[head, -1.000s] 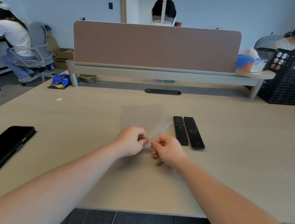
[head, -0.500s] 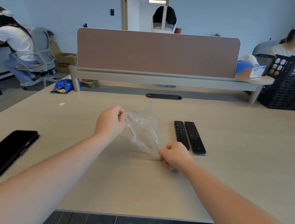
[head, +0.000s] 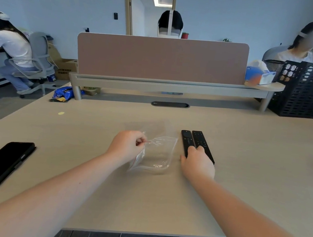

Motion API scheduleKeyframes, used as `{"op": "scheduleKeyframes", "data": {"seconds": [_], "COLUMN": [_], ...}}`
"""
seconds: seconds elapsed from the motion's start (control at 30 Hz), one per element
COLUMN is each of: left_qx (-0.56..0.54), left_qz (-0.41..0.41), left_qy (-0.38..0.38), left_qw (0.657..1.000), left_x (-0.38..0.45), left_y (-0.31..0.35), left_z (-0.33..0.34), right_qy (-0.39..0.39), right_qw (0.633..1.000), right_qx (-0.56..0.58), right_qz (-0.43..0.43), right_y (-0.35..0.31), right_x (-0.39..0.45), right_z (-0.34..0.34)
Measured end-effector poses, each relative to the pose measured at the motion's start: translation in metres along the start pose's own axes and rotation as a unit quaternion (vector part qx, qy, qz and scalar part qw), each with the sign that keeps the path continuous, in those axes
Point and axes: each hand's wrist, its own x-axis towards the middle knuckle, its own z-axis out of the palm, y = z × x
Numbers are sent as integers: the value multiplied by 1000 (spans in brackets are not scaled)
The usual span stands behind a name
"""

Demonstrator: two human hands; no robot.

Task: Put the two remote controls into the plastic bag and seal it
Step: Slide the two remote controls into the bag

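Observation:
A clear zip bag (head: 155, 155) with a red seal strip lies crumpled on the desk between my hands. My left hand (head: 127, 146) pinches its upper left edge at the seal and holds that edge a little off the desk. Two black remote controls lie side by side just right of the bag: the left remote (head: 186, 139) and the right remote (head: 200, 140). My right hand (head: 198, 163) covers their near ends, thumb at the left remote's side, fingers curled on top of both. Both remotes rest flat on the desk.
A black phone (head: 0, 165) lies face down at the desk's left edge. A pink divider screen (head: 161, 57) on a shelf runs across the back, with a tissue box (head: 260, 76) on its right end. Black crates (head: 307, 88) stand at the back right. People sit at the left, behind and right.
My right hand has let go of the bag's lower corner and moved right onto the remotes' near ends. My left hand still holds the bag, which has sagged down onto the desk.

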Motion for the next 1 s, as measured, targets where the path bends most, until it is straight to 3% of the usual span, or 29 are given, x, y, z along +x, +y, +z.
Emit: {"op": "scheduleKeyframes", "data": {"seconds": [0.2, 0.4, 0.57, 0.7, 0.77, 0.87, 1.0], "left_qx": [12, 18, 36, 41, 41, 47, 45], "left_qz": [0, -9, -21, -39, -46, -59, -84], "left_qy": [-10, -22, -61, -62, -57, -39, -2], "left_qw": [1000, 1000, 997, 996, 996, 996, 995], "left_x": [3, 1, -6, -12, -11, -10, -11], "left_y": [-1, 1, 2, 1, 3, 6, 8], "left_z": [-2, 1, 6, 9, 9, 6, 5], "right_qy": [-28, -79, -129, -125, -79, -9, -61], "right_qw": [998, 989, 983, 969, 961, 952, 954], "right_qx": [-50, 70, 87, 165, 219, 289, 294], "right_qz": [6, 105, 101, 134, 147, 103, -1], "right_y": [-6, -7, -3, 2, 6, 8, -5], "right_x": [17, 24, 21, 18, 17, 8, -18], "right_z": [2, -6, -23, -35, -43, -58, -79]}}
